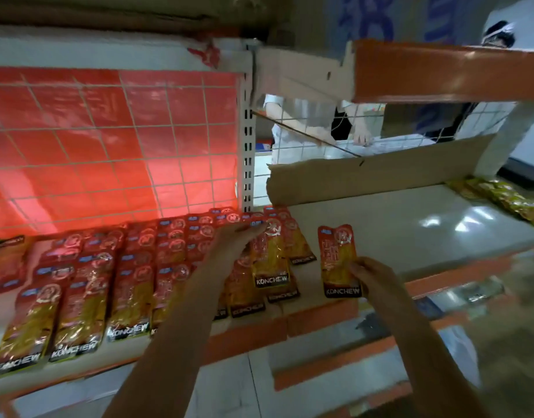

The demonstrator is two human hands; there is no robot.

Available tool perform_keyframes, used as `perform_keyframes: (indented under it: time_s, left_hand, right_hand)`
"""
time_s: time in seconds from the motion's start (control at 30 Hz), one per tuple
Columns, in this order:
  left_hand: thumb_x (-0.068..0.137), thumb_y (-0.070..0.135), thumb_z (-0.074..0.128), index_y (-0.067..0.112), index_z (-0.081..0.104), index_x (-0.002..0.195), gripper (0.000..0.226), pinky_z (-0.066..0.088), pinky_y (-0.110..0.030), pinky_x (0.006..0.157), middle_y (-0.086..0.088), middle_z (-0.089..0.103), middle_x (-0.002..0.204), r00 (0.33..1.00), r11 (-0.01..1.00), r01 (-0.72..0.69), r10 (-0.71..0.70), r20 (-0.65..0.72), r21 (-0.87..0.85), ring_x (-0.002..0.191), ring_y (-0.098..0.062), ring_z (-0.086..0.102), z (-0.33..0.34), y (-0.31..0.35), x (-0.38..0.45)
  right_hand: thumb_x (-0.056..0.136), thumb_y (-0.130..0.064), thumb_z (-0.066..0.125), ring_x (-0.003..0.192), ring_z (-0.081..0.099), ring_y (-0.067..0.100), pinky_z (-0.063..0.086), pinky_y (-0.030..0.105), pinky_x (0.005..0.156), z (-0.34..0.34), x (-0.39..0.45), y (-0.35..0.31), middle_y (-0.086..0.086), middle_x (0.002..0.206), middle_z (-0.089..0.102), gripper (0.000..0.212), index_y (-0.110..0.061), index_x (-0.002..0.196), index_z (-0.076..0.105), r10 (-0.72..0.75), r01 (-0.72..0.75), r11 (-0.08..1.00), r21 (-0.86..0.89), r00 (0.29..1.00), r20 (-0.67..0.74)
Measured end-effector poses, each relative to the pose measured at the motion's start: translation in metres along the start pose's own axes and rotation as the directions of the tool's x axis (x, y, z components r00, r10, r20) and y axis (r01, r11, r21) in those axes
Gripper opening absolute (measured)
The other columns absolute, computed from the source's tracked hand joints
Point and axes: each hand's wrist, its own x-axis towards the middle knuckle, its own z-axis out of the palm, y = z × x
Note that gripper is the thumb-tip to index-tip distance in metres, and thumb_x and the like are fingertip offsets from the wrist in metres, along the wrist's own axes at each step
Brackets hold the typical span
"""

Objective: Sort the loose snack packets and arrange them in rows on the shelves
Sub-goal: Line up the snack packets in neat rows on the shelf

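The right hand (369,277) pinches one packet (338,260) by its lower edge on the shelf (410,224), starting a new row; the left hand (238,236), fingers spread, rests on the neighbouring stack (270,257). Next, align it.

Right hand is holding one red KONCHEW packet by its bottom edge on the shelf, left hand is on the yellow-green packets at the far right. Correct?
Not quite. In the head view the left hand rests on the red KONCHEW rows, not the yellow-green packets, which lie untouched at far right. The right hand does hold the single packet by its bottom edge.
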Motion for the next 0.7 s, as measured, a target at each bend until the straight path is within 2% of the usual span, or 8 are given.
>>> perform_keyframes:
  time_s: [0.03, 0.1, 0.2, 0.3, 0.37, 0.5, 0.57, 0.7]
  left_hand:
    - [0.083, 0.027, 0.070, 0.006, 0.068, 0.104, 0.029, 0.048, -0.019, 0.054, -0.002, 0.064, 0.079, 1.000, 1.000, 0.004, -0.004, 0.006, -0.023, 0.067, -0.012, 0.058, 0.011, 0.004, 0.005]
    - [0.085, 0.018, 0.069, 0.007, 0.067, 0.109, 0.026, 0.053, -0.022, 0.062, 0.001, 0.066, 0.079, 1.000, 0.998, -0.007, 0.009, 0.029, -0.069, 0.068, -0.010, 0.061, 0.030, 0.009, 0.019]
    - [0.087, 0.011, 0.066, 0.010, 0.063, 0.112, 0.026, 0.052, -0.025, 0.066, -0.009, 0.067, 0.095, 0.998, 1.000, -0.019, 0.018, 0.059, 0.012, 0.070, -0.011, 0.060, 0.051, 0.012, 0.040]
    - [0.088, 0.009, 0.064, 0.006, 0.060, 0.120, 0.032, 0.052, -0.019, 0.054, -0.016, 0.063, 0.114, 0.993, 0.990, -0.020, 0.004, 0.114, 0.137, 0.077, -0.014, 0.060, 0.063, 0.010, 0.059]
    - [0.089, 0.007, 0.062, 0.004, 0.058, 0.122, 0.033, 0.053, -0.020, 0.058, -0.015, 0.060, 0.118, 0.986, 0.981, -0.006, -0.026, 0.163, 0.195, 0.088, -0.016, 0.060, 0.068, 0.012, 0.065]
    - [0.090, 0.005, 0.059, 0.002, 0.058, 0.123, 0.032, 0.055, -0.022, 0.061, -0.014, 0.060, 0.118, 0.972, 0.938, -0.051, -0.032, 0.232, 0.343, 0.096, -0.023, 0.061, 0.072, 0.010, 0.074]
    - [0.088, 0.010, 0.064, 0.005, 0.063, 0.119, 0.031, 0.054, -0.021, 0.065, -0.012, 0.063, 0.117, 0.970, 0.862, -0.155, 0.040, 0.240, 0.483, 0.094, -0.022, 0.063, 0.070, 0.006, 0.079]
    - [0.085, 0.026, 0.069, 0.013, 0.067, 0.116, 0.034, 0.040, -0.024, 0.083, -0.004, 0.066, 0.115, 0.949, 0.605, -0.313, 0.168, 0.267, 0.732, 0.106, -0.022, 0.060, 0.067, -0.001, 0.079]
  right_hand:
    - [0.092, -0.017, 0.057, 0.060, 0.057, 0.011, 0.045, 0.018, 0.053, -0.010, 0.005, 0.001, 0.008, 0.074, 0.062, 0.015, -0.005, 0.097, 0.064, -0.005, 0.005, 1.000, 0.008, 1.000, 0.012]
    - [0.092, -0.017, 0.058, 0.074, 0.063, 0.021, 0.051, 0.029, 0.068, -0.026, 0.013, 0.003, 0.013, 0.085, 0.067, 0.016, -0.005, 0.100, 0.065, 0.004, -0.005, 0.999, 0.031, 0.999, 0.041]
    - [0.091, -0.017, 0.058, 0.086, 0.067, 0.029, 0.051, 0.038, 0.083, -0.038, 0.022, 0.003, 0.015, 0.094, 0.071, 0.017, -0.006, 0.102, 0.066, 0.047, -0.051, 0.998, 0.045, 0.995, 0.088]
    - [0.090, -0.016, 0.059, 0.086, 0.068, 0.028, 0.053, 0.038, 0.083, -0.041, 0.030, 0.005, 0.013, 0.092, 0.072, 0.011, -0.012, 0.095, 0.068, 0.064, -0.069, 0.997, 0.039, 0.990, 0.126]
    - [0.091, -0.012, 0.057, 0.086, 0.067, 0.028, 0.054, 0.036, 0.081, -0.042, 0.033, 0.004, 0.013, 0.093, 0.071, 0.010, -0.013, 0.093, 0.067, 0.073, -0.078, 0.997, 0.028, 0.988, 0.138]
    - [0.091, -0.006, 0.056, 0.075, 0.068, 0.017, 0.053, 0.021, 0.060, -0.041, 0.039, 0.002, 0.005, 0.086, 0.070, 0.012, -0.012, 0.096, 0.066, 0.078, -0.074, 0.997, -0.032, 0.981, 0.180]
    - [0.090, -0.003, 0.056, 0.073, 0.067, 0.015, 0.052, 0.017, 0.055, -0.038, 0.043, 0.001, 0.005, 0.087, 0.069, 0.014, -0.011, 0.097, 0.065, 0.078, -0.064, 0.995, -0.074, 0.974, 0.212]
    - [0.089, -0.003, 0.058, 0.071, 0.066, 0.015, 0.054, 0.016, 0.056, -0.029, 0.047, 0.002, 0.008, 0.088, 0.068, 0.015, -0.010, 0.102, 0.062, 0.071, -0.031, 0.986, -0.163, 0.966, 0.250]
